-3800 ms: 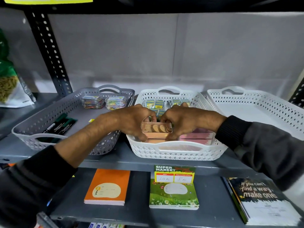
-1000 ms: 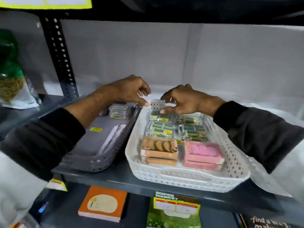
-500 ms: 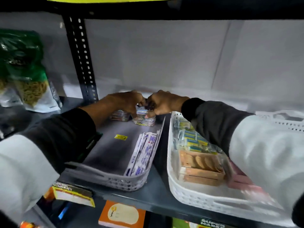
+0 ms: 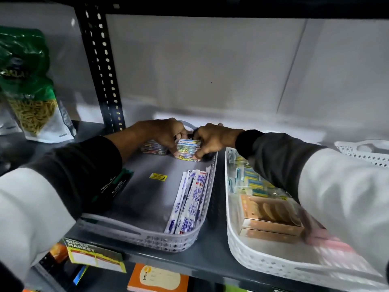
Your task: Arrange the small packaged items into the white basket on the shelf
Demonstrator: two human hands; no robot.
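Paperclip box [image 4: 188,149] (clear, rectangular plastic) sits pinched between both hands [image 4: 166,132] [image 4: 210,138] over the perforated grey basket [image 4: 147,237].

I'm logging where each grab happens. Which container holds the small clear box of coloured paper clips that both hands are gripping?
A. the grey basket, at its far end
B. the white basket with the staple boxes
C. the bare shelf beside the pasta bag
A: both the left hand and right hand pinch the paper clip box at the far end of the grey basket, left of the white basket.
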